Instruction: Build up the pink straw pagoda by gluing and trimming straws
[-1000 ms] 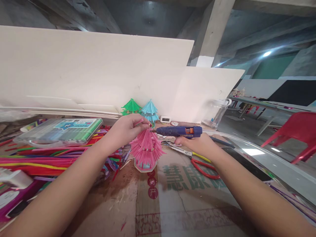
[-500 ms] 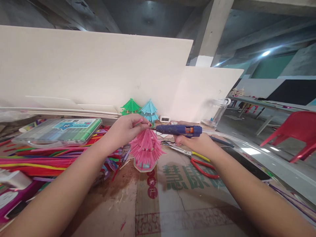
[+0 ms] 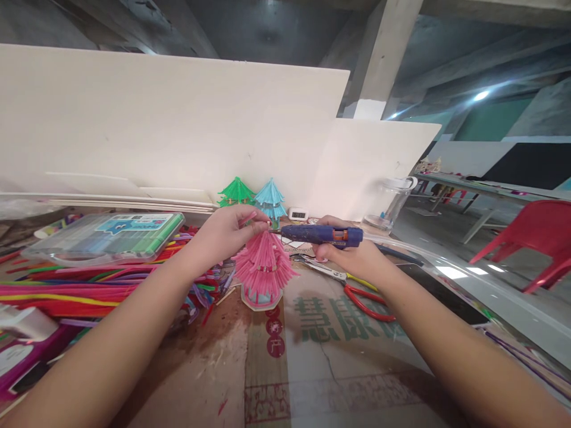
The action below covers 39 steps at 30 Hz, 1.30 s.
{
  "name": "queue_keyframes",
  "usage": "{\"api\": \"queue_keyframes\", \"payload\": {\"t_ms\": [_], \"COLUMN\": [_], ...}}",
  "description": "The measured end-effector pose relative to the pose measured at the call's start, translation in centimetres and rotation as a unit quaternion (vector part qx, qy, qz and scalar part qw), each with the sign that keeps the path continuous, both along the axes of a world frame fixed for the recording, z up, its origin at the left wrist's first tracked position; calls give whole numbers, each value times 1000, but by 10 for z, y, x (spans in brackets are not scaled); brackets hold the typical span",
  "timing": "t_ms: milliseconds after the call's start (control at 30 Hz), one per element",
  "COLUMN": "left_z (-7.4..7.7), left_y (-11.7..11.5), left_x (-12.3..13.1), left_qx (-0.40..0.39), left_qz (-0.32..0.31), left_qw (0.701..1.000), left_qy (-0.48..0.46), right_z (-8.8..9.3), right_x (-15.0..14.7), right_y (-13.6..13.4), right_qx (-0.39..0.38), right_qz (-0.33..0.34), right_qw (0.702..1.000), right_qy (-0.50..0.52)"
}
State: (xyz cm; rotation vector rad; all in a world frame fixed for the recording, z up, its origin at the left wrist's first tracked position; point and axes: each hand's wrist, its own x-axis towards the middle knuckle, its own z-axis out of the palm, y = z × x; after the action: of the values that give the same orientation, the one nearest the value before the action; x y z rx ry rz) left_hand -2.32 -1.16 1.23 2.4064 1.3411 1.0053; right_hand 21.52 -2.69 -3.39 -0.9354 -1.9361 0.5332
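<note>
A pink tiered tree made of pipe cleaners (image 3: 265,267) stands upright on a small pale base. At its top, my left hand (image 3: 234,232) has thumb and fingers pinched together; what is between them is too small to make out. My right hand (image 3: 343,249) grips a dark blue hot glue gun (image 3: 307,235), held level. The gun's nozzle points left and meets the tree's tip, close to my left fingertips. Behind stand a green tree (image 3: 238,191) and a light blue tree (image 3: 270,199) of similar make.
Pipe cleaners (image 3: 66,294) and a clear marker case (image 3: 107,238) lie at the left. To the right are red-handled pliers (image 3: 368,304), a black phone (image 3: 441,294) and a clear jug (image 3: 388,205). A small white clock (image 3: 298,214) stands before a white board (image 3: 178,125).
Almost nothing differs. The glue gun and my right hand have shifted very slightly left, while my left hand keeps its place at the tree's top.
</note>
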Motion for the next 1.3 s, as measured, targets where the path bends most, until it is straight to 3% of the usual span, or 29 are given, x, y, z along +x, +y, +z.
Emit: {"api": "queue_keyframes", "payload": {"t_ms": [300, 633, 1300], "left_z": [-1, -2, -3], "left_y": [2, 3, 6], "left_x": [0, 0, -3], "left_qx": [-1, -18, 2], "left_qz": [-4, -24, -9], "left_qw": [1000, 999, 1000], "left_qy": [-1, -18, 2], "right_z": [5, 7, 9], "right_x": [-4, -5, -5], "right_y": [-2, -2, -6], "right_qx": [-15, -19, 9], "right_qz": [-19, -18, -42], "right_qw": [999, 1000, 999], "right_qy": [30, 11, -28]}}
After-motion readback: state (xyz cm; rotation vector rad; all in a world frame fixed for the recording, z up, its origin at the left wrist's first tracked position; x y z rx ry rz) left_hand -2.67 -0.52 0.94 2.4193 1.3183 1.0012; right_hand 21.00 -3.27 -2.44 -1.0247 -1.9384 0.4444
